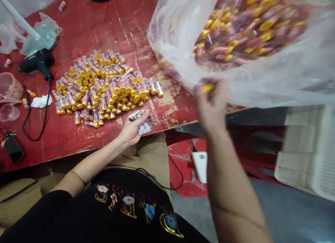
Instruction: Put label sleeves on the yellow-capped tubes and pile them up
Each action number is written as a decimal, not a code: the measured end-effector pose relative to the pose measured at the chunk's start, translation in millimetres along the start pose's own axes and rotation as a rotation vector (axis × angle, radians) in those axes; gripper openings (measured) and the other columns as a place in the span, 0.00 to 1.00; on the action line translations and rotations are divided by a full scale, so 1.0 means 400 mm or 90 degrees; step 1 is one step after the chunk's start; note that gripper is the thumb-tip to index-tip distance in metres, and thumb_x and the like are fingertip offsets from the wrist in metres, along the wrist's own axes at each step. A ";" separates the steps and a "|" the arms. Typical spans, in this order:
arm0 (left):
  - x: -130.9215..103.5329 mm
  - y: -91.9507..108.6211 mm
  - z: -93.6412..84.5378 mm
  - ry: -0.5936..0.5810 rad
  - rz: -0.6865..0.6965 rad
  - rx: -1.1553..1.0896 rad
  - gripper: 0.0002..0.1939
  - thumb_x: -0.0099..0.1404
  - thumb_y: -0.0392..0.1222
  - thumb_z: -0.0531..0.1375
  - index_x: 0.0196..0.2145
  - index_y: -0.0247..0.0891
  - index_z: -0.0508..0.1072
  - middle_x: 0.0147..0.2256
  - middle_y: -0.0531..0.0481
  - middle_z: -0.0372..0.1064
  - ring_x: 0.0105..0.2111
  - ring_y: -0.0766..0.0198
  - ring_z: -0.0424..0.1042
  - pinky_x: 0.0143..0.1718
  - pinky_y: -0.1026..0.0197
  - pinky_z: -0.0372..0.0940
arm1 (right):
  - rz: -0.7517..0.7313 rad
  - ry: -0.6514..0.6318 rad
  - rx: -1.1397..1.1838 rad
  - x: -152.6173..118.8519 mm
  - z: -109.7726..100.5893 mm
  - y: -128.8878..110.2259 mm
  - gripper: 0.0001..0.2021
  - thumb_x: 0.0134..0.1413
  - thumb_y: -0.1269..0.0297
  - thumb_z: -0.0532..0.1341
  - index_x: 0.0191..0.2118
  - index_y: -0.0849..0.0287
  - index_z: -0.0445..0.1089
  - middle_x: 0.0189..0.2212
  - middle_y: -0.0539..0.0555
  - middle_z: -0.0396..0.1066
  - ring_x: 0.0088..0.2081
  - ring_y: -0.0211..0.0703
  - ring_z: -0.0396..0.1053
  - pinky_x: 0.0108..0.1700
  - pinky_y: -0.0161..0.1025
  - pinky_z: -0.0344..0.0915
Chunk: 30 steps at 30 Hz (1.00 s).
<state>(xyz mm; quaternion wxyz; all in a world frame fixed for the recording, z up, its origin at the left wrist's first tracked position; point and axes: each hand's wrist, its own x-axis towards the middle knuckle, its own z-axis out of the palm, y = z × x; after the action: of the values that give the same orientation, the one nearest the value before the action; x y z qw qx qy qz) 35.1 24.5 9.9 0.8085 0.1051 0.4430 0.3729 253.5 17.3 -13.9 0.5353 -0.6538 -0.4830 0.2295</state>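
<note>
My left hand [131, 130] rests at the front edge of the red table [104, 24], closed on some small printed plastic wrappers [145, 126]. A little blurred, my right hand [212, 103] is raised at the lower rim of a large clear plastic bag [180, 30], its fingers closed round a small tube with a yellow cap [207, 87]. Inside the bag lie many pink tubes with yellow caps [222, 47]. On the table, beyond my left hand, a wide pile of similar yellow-capped tubes [104, 86] is spread out.
At the left are a black heat gun [38, 61] with a cord, a pink basket [10, 87], a clear cup [9, 112], white tissue [41, 101] and a dark phone [13, 148]. Below the bag stand a red stool [183, 166] with a white device [201, 166], and a pale crate [300, 145].
</note>
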 end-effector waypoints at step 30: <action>-0.047 -0.076 -0.002 0.043 -0.007 0.027 0.17 0.47 0.38 0.78 0.26 0.35 0.73 0.24 0.58 0.74 0.23 0.71 0.73 0.44 0.60 0.73 | 0.085 0.160 0.282 -0.393 0.070 -0.123 0.20 0.65 0.39 0.55 0.53 0.44 0.67 0.42 0.54 0.65 0.40 0.43 0.70 0.43 0.44 0.73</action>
<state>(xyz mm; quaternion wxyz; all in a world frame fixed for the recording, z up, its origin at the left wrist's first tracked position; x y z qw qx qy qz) 43.8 -10.1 6.3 0.7929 0.1073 0.4782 0.3621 144.4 -109.0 -11.8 0.7048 -0.5745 -0.3066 0.2814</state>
